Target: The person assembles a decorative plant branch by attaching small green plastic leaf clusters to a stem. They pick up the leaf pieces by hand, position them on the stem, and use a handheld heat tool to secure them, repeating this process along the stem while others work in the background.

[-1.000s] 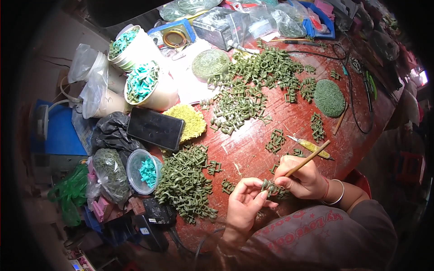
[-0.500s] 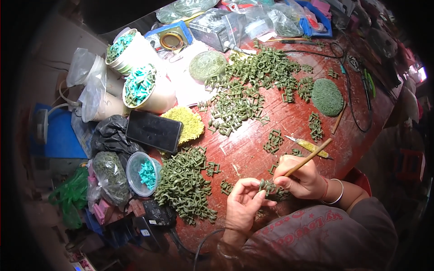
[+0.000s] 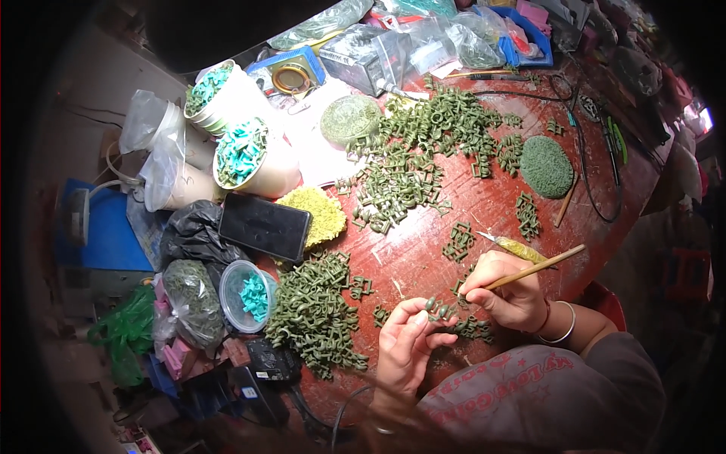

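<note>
My left hand (image 3: 403, 348) pinches a small dark green wax piece (image 3: 439, 309) with rounded, shiny tops between thumb and fingertips. My right hand (image 3: 513, 299) grips a thin wooden stick (image 3: 546, 264) like a pen; its working tip is hidden by the fingers, close to the piece. Below the hands lies a small cluster of similar green pieces (image 3: 474, 330). A large pile of green ring-like pieces (image 3: 311, 314) is left of my left hand, and another pile (image 3: 431, 125) spreads farther back. Just beyond my right hand rests a pointed tool with a yellow-wrapped handle (image 3: 520, 249).
On the red table (image 3: 404, 261) sit a green textured pad (image 3: 547, 166), a yellow spongy pad (image 3: 327, 215) and a black phone (image 3: 265, 225). Tubs with turquoise pieces (image 3: 240, 151) and a clear tub (image 3: 247, 318) stand left. Cables (image 3: 581, 163) run along the right.
My right hand has drawn slightly right, away from the green piece, and the stick lies flatter. The piece in my left hand is turned, showing its rounded tops. The view has shifted a little.
</note>
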A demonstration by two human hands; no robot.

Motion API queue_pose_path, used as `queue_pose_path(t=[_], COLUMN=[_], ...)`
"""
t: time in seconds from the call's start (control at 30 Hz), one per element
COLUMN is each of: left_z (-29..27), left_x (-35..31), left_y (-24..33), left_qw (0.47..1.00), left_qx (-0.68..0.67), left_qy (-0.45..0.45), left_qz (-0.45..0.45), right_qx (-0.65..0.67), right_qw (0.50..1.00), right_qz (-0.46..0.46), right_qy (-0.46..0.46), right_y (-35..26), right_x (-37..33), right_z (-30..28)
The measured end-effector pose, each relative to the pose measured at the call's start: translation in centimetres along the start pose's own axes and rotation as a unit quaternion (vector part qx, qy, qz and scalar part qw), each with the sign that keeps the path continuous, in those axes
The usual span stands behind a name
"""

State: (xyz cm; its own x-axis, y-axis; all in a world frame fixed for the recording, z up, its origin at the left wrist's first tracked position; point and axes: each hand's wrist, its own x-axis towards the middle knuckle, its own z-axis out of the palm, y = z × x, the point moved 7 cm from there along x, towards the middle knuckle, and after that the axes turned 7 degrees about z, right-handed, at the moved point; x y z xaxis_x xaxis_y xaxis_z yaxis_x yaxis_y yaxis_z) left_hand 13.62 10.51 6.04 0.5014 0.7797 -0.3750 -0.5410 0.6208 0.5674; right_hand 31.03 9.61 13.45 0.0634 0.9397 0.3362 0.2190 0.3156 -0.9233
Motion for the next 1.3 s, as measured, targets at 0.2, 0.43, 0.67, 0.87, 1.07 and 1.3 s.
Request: queue_pose_path(t=[0.2, 0.43, 0.67, 0.87, 1.07, 1.3], left_z=[0.2, 0.2, -0.1, 0.3, 0.2, 0.4], left_x=[-0.1, -0.3, -0.3, -0.3, -0.2, -0.2], left_y=[0.1, -0.2, -0.5, -0.2, 0.2, 0.6], left_qw=[1.000, 0.998, 0.998, 0.999, 0.998, 0.997], left_qx=[0.018, 0.054, 0.047, 0.042, 0.051, 0.064], left_qy=[-0.001, -0.004, -0.020, -0.012, 0.014, 0.021], left_qz=[0.007, -0.027, -0.043, -0.032, 0.023, 0.035], right_qx=[-0.052, -0.022, -0.028, -0.037, 0.012, -0.024], right_qw=[0.996, 0.996, 0.996, 0.999, 1.000, 0.999], right_qz=[-0.046, -0.020, -0.024, -0.021, 0.024, 0.030], right_qy=[-0.055, -0.079, -0.080, -0.008, -0.008, -0.010], right_y=[-0.7, -0.3, -0.4, -0.4, 0.5, 0.4], right_x=[-0.2, 0.0, -0.1, -0.2, -0.2, -0.1], right_z=[1.4, 1.6, 1.7, 0.5, 0.1, 0.3])
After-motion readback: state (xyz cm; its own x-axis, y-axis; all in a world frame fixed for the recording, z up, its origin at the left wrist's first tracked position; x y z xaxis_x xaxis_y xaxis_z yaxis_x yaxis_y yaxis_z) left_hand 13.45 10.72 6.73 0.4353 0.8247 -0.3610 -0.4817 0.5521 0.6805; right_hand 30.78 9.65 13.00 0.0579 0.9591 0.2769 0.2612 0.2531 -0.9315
